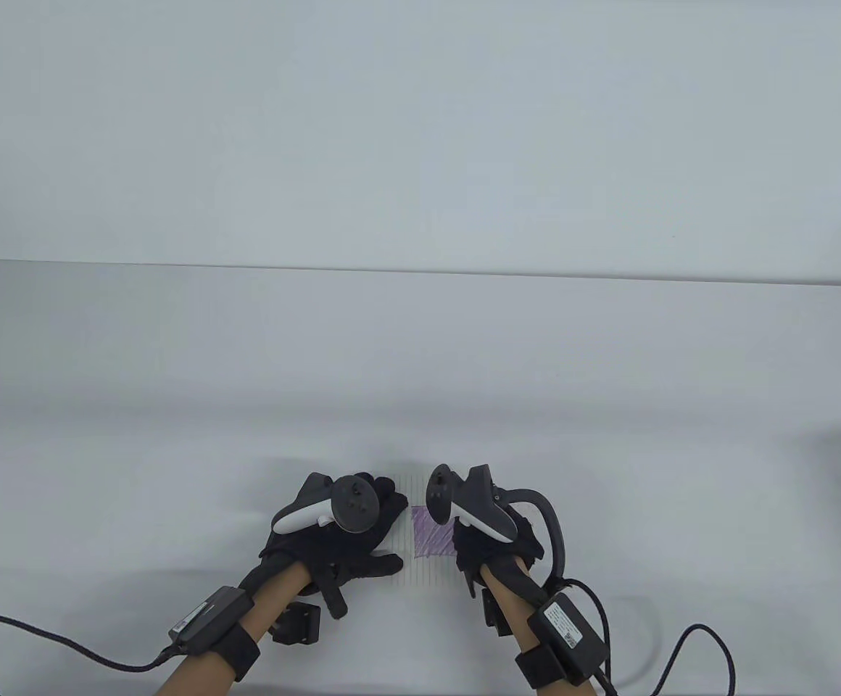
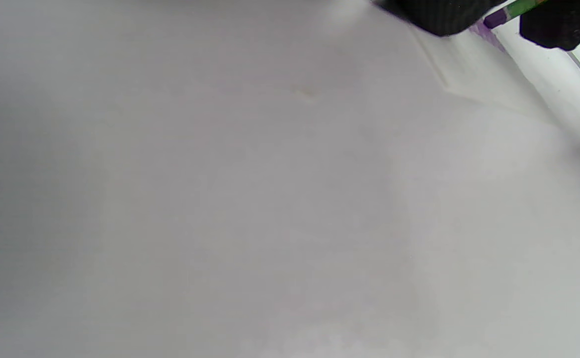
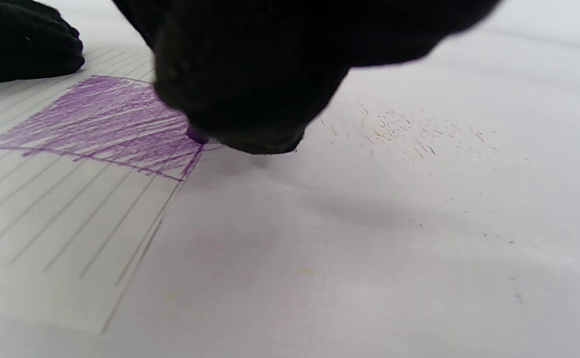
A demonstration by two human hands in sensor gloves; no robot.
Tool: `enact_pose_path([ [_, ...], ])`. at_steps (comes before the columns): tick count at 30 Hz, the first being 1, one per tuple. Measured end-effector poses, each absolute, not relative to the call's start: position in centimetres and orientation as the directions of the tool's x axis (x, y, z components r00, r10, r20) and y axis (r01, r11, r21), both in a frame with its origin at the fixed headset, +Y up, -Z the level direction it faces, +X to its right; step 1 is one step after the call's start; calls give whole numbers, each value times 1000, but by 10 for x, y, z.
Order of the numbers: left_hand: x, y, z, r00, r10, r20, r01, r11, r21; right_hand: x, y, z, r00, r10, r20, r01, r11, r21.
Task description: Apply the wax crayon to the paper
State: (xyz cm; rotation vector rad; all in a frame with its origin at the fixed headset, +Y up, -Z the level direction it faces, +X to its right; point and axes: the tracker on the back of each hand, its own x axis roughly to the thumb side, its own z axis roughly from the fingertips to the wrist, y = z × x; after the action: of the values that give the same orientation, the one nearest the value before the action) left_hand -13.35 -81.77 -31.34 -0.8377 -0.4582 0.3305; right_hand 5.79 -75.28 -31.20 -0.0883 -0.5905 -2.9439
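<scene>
Currently the lined paper (image 1: 420, 573) lies flat on the white table (image 1: 420, 362), near its front edge, between both gloved hands. Left hand (image 1: 341, 536) rests palm-down on the sheet's left side, fingers spread and flat, gripping nothing. Right hand (image 1: 493, 544) has its fingers closed around a purple wax crayon (image 2: 511, 11) with a green wrapper; the tip (image 3: 196, 134) touches the paper at the right edge of a purple shaded patch (image 3: 106, 124). Small crayon flecks (image 3: 404, 132) lie on the table beside the sheet.
</scene>
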Motion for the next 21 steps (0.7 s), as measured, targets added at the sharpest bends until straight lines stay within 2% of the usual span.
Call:
enact_pose_path([
  [7, -133, -818, -313, 853, 455, 256, -101, 626, -774, 60, -754, -309, -990, -112, 88, 138, -913, 384],
  [11, -133, -818, -313, 853, 455, 256, -101, 626, -774, 67, -752, -308, -997, -52, 66, 73, -915, 396],
  [13, -133, -818, -313, 854, 452, 257, -100, 627, -773, 74, -745, -306, -999, -50, 11, 51, -943, 329],
  [16, -133, -818, -313, 854, 452, 256, -100, 626, -773, 86, -734, -306, -990, -133, -56, 121, -977, 177],
  [19, -134, -818, -313, 854, 453, 256, -99, 625, -775, 100, -735, -310, -985, -136, -106, 123, -985, 117],
  [21, -134, -818, -313, 854, 454, 255, -99, 623, -776, 106, -742, -313, -979, -161, -127, 146, -982, 123],
])
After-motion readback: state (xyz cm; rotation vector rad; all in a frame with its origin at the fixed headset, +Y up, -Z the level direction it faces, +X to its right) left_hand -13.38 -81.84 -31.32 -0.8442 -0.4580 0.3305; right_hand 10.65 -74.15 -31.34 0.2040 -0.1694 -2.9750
